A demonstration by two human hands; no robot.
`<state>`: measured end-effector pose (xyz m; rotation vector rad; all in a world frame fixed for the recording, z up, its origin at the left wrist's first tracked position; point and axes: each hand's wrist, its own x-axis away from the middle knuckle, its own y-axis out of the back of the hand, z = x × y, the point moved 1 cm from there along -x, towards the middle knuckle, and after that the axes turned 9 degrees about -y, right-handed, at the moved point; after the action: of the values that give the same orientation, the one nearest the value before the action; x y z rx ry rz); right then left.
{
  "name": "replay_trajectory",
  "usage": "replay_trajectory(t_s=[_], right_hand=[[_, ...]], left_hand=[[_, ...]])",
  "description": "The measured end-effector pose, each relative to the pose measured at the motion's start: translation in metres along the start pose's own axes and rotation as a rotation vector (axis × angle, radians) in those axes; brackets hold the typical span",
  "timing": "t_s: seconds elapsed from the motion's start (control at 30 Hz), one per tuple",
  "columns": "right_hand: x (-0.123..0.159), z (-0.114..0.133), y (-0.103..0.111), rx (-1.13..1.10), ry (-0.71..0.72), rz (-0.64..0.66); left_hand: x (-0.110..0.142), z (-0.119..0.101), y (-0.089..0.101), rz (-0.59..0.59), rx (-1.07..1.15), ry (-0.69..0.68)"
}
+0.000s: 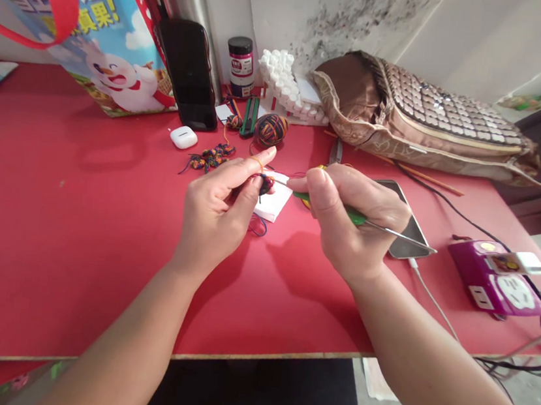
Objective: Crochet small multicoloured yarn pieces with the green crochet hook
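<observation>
While my left hand (219,208) pinches the dark yarn piece (267,184) above the white pad (276,200), an orange strand (258,160) looped over one finger probably for tension, my right hand (379,206) grips the green-handled hook (355,217), its blurred tip seemingly touching the stitches.

Yarn piece (267,185) mostly hidden by the left hand (221,204) (finer detail too small to tell).

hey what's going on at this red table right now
A person's left hand pinches a small, dark multicoloured yarn piece, with an orange strand over the index finger. The right hand grips a green-handled metal tool reaching to that piece. A yarn ball lies beyond the hands.
</observation>
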<state>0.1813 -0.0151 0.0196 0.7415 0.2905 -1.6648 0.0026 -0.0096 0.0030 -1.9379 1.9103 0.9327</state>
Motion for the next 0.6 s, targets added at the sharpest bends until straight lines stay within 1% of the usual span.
replay_trajectory(t_s=[0.1, 0.2, 0.3, 0.43, 0.53, 0.6], right_hand=[[-0.001, -0.002, 0.001, -0.072, -0.096, -0.026], [-0.002, -0.009, 0.001, -0.122, -0.251, -0.058], [-0.004, -0.016, 0.001, -0.187, -0.375, -0.021], [-0.007, -0.020, 0.001, -0.299, -0.469, 0.000], [-0.011, -0.022, 0.001, -0.343, -0.513, 0.003], [-0.013, -0.024, 0.001, -0.369, -0.542, 0.030]], left_hand=[[0.000, -0.001, 0.002, 0.015, -0.022, -0.032], [0.000, -0.002, 0.003, 0.029, 0.027, -0.018], [-0.001, -0.004, 0.003, 0.038, 0.085, 0.015], [-0.002, -0.003, 0.004, 0.048, 0.146, 0.049], [-0.001, -0.001, 0.004, 0.056, 0.181, 0.083], [0.000, 0.000, 0.004, 0.068, 0.207, 0.103]])
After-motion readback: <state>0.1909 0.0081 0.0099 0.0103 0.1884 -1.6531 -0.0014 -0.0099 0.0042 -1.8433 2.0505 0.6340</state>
